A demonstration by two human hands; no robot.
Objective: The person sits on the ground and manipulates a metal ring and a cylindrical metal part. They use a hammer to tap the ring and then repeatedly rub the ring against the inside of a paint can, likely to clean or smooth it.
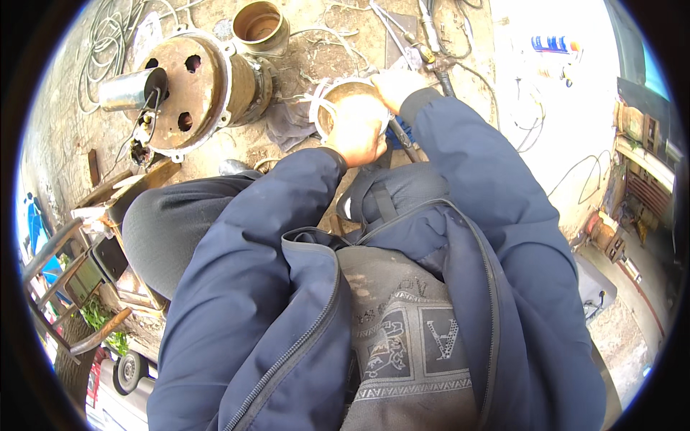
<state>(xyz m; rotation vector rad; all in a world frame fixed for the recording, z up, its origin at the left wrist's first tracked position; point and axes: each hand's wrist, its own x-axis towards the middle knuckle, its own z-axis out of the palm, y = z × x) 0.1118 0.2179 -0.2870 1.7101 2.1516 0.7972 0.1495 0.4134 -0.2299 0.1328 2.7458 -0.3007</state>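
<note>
A round, open-topped ring-shaped part [316,118] with pale cords or wires about its rim stands in front of me, between my legs. Across its near right side lies my left hand [356,133], fingers curled and partly inside the opening. Glare washes it out, so what it pinches is hidden. My right hand [399,86] is closed at the far right edge of the ring, its fingertips over the rim. A blue thing and a rod [404,141] show just below my right hand. Grey cloth [291,126] lies to the left of the ring.
A large rusty flanged housing [205,86] with holes and a protruding shaft [129,90] stands at left. Behind is a brass-coloured cylinder [260,29]. Cables and tools [431,43] lie at the far side. A wooden chair [65,273] stands at left.
</note>
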